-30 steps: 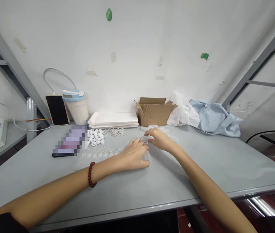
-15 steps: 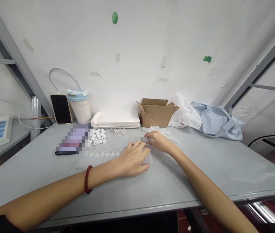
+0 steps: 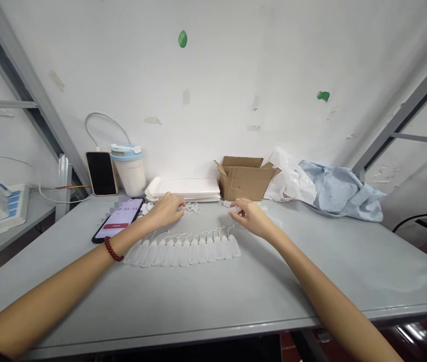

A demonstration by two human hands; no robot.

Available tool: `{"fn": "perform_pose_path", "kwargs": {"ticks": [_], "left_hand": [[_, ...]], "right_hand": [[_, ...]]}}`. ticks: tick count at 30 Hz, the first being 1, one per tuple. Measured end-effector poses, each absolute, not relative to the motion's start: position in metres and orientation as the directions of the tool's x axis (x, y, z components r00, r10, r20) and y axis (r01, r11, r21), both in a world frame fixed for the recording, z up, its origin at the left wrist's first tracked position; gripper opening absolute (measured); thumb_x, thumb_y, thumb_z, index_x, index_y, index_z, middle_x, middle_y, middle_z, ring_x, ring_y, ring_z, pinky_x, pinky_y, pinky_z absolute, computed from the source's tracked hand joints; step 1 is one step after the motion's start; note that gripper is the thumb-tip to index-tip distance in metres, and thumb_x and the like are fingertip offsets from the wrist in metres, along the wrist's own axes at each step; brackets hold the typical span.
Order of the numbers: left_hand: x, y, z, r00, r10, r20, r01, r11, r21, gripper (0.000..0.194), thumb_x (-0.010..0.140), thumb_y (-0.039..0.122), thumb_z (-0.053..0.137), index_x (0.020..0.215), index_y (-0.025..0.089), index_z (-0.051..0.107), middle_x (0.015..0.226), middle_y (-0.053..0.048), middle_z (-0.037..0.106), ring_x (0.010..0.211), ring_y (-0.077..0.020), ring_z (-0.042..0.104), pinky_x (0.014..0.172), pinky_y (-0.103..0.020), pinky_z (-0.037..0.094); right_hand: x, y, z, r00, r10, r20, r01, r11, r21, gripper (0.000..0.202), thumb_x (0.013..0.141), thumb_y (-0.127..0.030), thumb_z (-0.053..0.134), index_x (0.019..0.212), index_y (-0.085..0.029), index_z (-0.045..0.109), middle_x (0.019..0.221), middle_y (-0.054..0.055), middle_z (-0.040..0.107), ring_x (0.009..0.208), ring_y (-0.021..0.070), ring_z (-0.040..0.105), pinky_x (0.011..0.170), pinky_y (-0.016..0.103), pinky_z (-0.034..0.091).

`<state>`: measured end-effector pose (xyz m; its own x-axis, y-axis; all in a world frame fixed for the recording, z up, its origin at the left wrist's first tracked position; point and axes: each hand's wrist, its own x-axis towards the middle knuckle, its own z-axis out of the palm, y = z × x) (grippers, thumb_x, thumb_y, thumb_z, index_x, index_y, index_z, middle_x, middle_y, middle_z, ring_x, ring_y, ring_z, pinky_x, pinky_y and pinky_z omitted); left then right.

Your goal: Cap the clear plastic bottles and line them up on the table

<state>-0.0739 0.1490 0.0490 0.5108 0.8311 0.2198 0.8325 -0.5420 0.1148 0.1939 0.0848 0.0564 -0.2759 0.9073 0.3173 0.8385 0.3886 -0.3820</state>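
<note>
One row of flat, translucent, strip-shaped plastic pieces with thin white strings (image 3: 186, 253), laid side by side on the grey, smooth-topped table (image 3: 198, 306), strings pointing toward the wall.

Behind the row: a loose heap of short white cords (image 3: 192, 208) and a cluster of small white pieces (image 3: 145, 208), partly hidden by the left hand (image 3: 166, 210), fingers bent; whether they grip anything cannot be told.

Right hand (image 3: 251, 217): fingers curled, thumb apart, beside loose clear plastic pieces (image 3: 227, 204); grip cannot be told.

Hazards, as judged: the left wrist, close to the row's end, could knock strips out of line; the heaped cords could tangle if one is pulled; loose pieces could scatter if brushed.

Markings: a dark-edged phone with a pale screen (image 3: 118, 221) reads "00:01:31", partly pixelated, above a red button whose label is too small; faint lettering on the cream, blue-lidded cup (image 3: 132, 175), illegible; reddish print on the crumpled white plastic bag (image 3: 290, 178), illegible.
</note>
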Motion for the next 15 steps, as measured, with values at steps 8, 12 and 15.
{"fn": "perform_pose_path", "kwargs": {"ticks": [8,12,15], "left_hand": [[-0.054,0.155,0.039,0.516,0.82,0.248,0.816,-0.559,0.149,0.023,0.073,0.024,0.052,0.08,0.015,0.072,0.082,-0.015,0.068,0.091,-0.0327,0.056,0.077,-0.039,0.042],[-0.05,0.16,0.038,0.491,0.829,0.266,0.807,-0.548,0.22,0.021,0.07,0.019,0.052,0.072,0.016,0.072,0.074,-0.013,0.068,0.087,-0.0309,0.057,0.074,-0.036,0.042],[-0.051,0.161,0.044,0.461,0.839,0.288,0.788,-0.537,0.302,0.022,0.071,0.021,0.051,0.071,0.016,0.073,0.072,-0.01,0.068,0.08,-0.0261,0.058,0.075,-0.034,0.042]], "right_hand": [[0.19,0.088,0.044,-0.312,0.85,0.424,0.808,0.473,-0.352,0.016,0.077,-0.012,0.056,0.092,-0.015,0.062,0.078,0.002,0.052,0.068,0.0137,0.051,0.066,0.026,0.041],[0.187,0.085,0.043,-0.313,0.845,0.434,0.808,0.477,-0.345,0.018,0.079,-0.013,0.058,0.096,-0.017,0.063,0.086,0.004,0.054,0.074,0.0157,0.054,0.069,0.028,0.043],[0.184,0.082,0.045,-0.336,0.824,0.457,0.808,0.501,-0.31,0.016,0.08,-0.017,0.062,0.096,-0.017,0.064,0.092,0.008,0.057,0.082,0.0189,0.056,0.073,0.03,0.044]]}}
